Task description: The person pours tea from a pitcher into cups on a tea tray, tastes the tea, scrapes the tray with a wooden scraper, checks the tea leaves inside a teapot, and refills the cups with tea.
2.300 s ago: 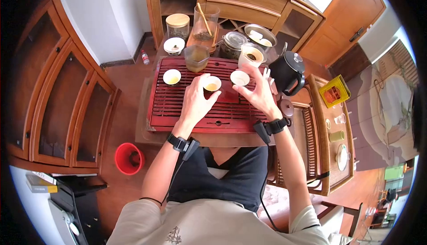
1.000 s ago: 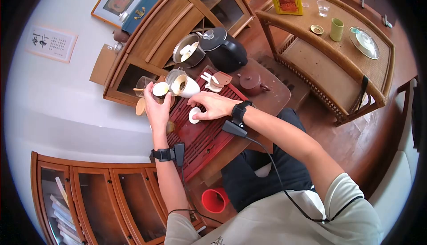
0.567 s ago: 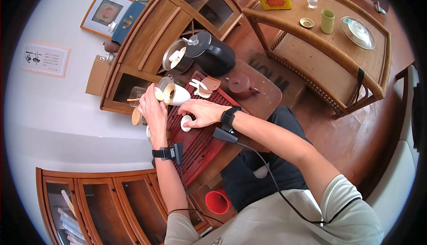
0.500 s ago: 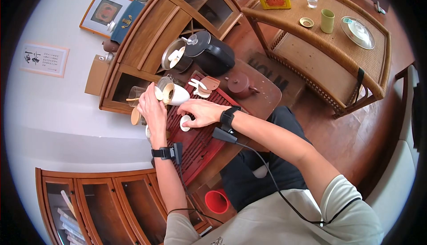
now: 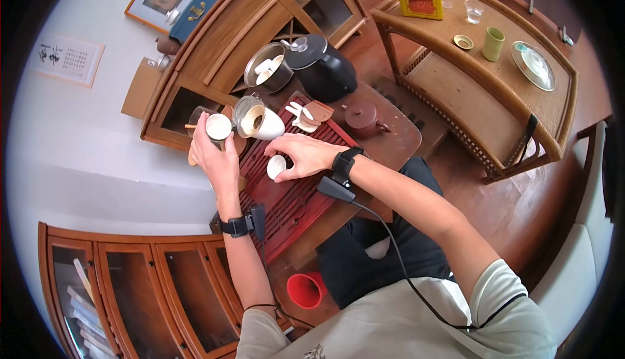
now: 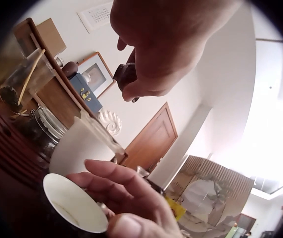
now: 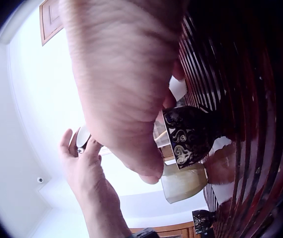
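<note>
My left hand holds a small teacup up by its sides, its pale inside facing the head camera. From the left wrist view, that cup looks dark outside. Low over the red slatted tea tray, my right hand has thumb and fingers curled round a second teacup. Its white inside shows in the left wrist view, and its black side with silver swirls in the right wrist view. Between the hands, just behind, a tilted-looking white vessel has dark leaves inside.
A black kettle, a brown teapot and a metal bowl stand beyond the tray. White and brown ornaments sit near its far edge. A glass pitcher of yellowish tea and another dark cup are beyond my right hand.
My left hand has lifted from over the tray, tipped its cup beside the white vessel, then drawn it away leftward with the rim turned to the camera. My right hand stays round its cup.
</note>
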A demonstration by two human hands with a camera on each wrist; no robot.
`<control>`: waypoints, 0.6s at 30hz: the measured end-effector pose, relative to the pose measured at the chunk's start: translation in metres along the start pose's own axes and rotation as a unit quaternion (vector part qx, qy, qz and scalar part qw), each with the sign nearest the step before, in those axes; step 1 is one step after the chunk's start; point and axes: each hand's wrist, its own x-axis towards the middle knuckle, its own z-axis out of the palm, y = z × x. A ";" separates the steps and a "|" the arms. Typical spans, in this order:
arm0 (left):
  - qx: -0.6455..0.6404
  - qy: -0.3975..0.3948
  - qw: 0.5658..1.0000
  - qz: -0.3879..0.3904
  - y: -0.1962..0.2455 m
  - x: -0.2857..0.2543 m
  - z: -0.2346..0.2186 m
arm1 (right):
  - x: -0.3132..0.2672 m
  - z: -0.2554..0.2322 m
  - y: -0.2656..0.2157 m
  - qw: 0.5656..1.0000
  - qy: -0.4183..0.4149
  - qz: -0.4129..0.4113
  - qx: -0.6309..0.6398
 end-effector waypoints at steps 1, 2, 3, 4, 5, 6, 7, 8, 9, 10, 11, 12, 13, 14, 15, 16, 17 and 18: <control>-0.021 0.011 1.000 -0.018 0.003 -0.003 -0.008 | 0.000 0.000 0.000 1.000 -0.007 0.002 -0.012; -0.018 0.015 0.999 -0.024 0.006 -0.010 -0.015 | 0.000 0.001 -0.001 1.000 -0.014 0.004 -0.024; -0.079 0.031 0.995 -0.057 0.008 -0.018 -0.020 | -0.001 0.000 -0.002 0.999 -0.020 0.001 -0.028; -0.140 0.047 0.985 -0.089 0.009 -0.026 -0.026 | -0.001 -0.002 -0.005 0.998 -0.041 0.021 -0.047; -0.136 0.045 0.985 -0.095 0.010 -0.036 -0.032 | 0.000 -0.001 -0.005 0.998 -0.037 0.018 -0.046; -0.134 0.049 0.985 -0.101 0.011 -0.048 -0.037 | 0.000 0.000 -0.003 0.998 -0.034 0.016 -0.046; -0.167 0.038 0.977 -0.125 0.011 -0.061 -0.040 | 0.001 0.000 -0.005 0.998 -0.037 0.016 -0.047; -0.201 0.028 0.968 -0.149 0.011 -0.074 -0.042 | 0.001 -0.001 -0.006 0.997 -0.048 0.024 -0.049; -0.235 0.017 0.956 -0.175 0.008 -0.089 -0.041 | 0.001 -0.001 -0.006 0.998 -0.043 0.017 -0.048; -0.244 0.022 0.951 -0.186 0.006 -0.103 -0.038 | 0.001 -0.001 -0.006 0.998 -0.039 0.009 -0.047; -0.256 0.005 0.946 -0.201 0.004 -0.116 -0.036 | 0.002 0.000 -0.007 0.998 -0.039 0.010 -0.047; -0.267 -0.011 0.939 -0.217 0.005 -0.126 -0.036 | 0.001 0.000 -0.007 0.999 -0.030 0.014 -0.033; -0.272 -0.021 0.935 -0.227 0.005 -0.134 -0.034 | 0.001 0.000 -0.008 0.999 -0.032 0.018 -0.029; -0.280 -0.017 0.931 -0.232 0.002 -0.142 -0.029 | 0.002 0.000 -0.008 0.999 -0.033 0.022 -0.024; -0.277 -0.021 0.931 -0.238 0.000 -0.148 -0.024 | 0.003 0.000 -0.008 0.998 -0.049 0.026 -0.031; -0.274 -0.024 0.930 -0.243 -0.002 -0.153 -0.020 | 0.003 0.001 -0.008 0.997 -0.058 0.027 -0.037; -0.257 -0.024 0.935 -0.242 -0.004 -0.157 -0.015 | 0.004 0.001 -0.008 0.997 -0.058 0.025 -0.036; -0.240 -0.025 0.940 -0.241 -0.004 -0.159 -0.011 | 0.004 0.001 -0.009 0.997 -0.057 0.023 -0.036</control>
